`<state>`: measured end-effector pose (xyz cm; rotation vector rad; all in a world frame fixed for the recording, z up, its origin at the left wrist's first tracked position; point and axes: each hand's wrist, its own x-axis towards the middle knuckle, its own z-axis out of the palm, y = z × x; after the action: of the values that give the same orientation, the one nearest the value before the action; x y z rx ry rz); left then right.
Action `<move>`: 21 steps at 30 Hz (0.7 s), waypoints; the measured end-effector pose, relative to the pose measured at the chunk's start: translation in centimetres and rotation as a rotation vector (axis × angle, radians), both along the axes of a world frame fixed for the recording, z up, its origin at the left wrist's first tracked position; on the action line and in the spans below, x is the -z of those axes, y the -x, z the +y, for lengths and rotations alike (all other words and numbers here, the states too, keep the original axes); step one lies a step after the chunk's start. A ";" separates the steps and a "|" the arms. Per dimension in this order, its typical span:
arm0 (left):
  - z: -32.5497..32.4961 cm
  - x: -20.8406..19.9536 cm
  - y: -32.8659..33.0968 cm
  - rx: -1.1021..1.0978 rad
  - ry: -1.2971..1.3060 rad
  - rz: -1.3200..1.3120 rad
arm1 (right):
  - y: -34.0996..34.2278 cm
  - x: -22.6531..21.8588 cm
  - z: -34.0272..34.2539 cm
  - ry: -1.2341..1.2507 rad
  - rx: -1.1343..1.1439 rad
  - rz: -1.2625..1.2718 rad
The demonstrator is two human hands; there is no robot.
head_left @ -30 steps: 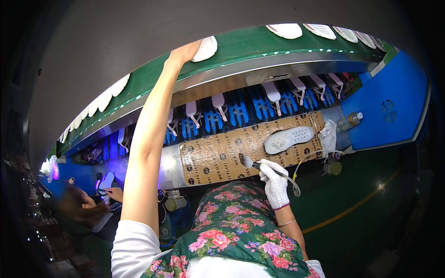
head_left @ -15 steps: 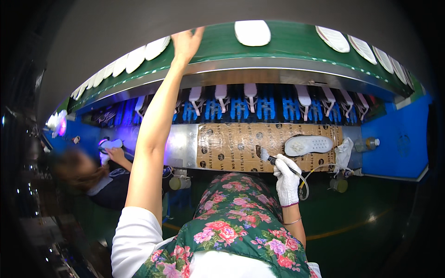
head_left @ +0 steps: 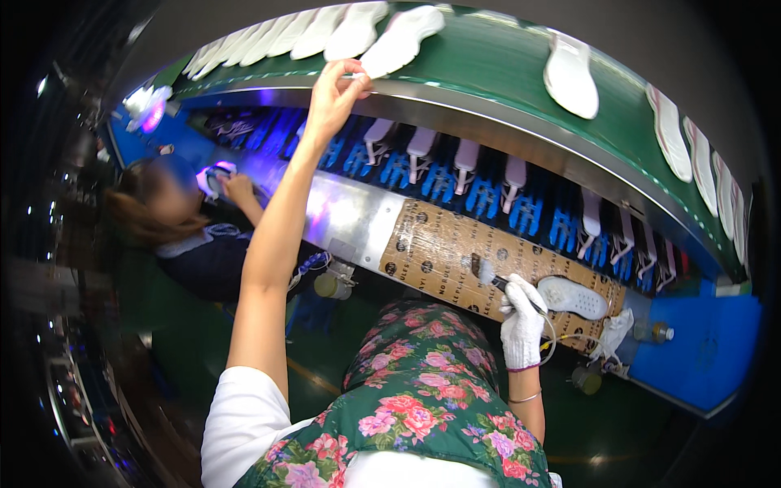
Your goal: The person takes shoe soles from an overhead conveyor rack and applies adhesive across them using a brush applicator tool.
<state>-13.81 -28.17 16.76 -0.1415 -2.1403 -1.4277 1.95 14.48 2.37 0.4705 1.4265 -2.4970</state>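
Two jars: one [head_left: 329, 285] left of centre below the desk [head_left: 358, 224], another [head_left: 586, 380] lower right (contents unclear). Right hand [head_left: 522, 329], gloved, right of centre: grip clamped on brush [head_left: 486, 273]. Left hand [head_left: 329, 102], upper centre: grip pinched on tip of white sole [head_left: 403, 39] on green belt [head_left: 496, 49]; fingers were apart half a second ago.

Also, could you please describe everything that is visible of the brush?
The brush is held in the gloved right hand, slanting with its tip toward the upper left, over the printed brown cardboard. It has a dark tip, a whitish section behind it, and a slim dark handle partly hidden by the grip. Whether the tip touches the cardboard cannot be told.
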 end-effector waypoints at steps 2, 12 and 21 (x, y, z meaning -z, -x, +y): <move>0.0 0.4 -3.8 0.039 -0.097 0.153 | 0.8 -0.9 0.0 0.063 0.005 0.018; 1.0 0.6 -18.8 -0.367 -0.683 0.291 | 2.2 -10.9 -2.7 0.183 -0.171 0.333; 10.1 11.8 -18.5 0.251 -1.310 -0.587 | 0.9 -13.5 -8.3 -0.104 -0.557 0.437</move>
<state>4.69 -18.06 4.96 0.5745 -1.1103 -2.9596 1.04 6.16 15.90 -0.4375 1.5626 -2.1391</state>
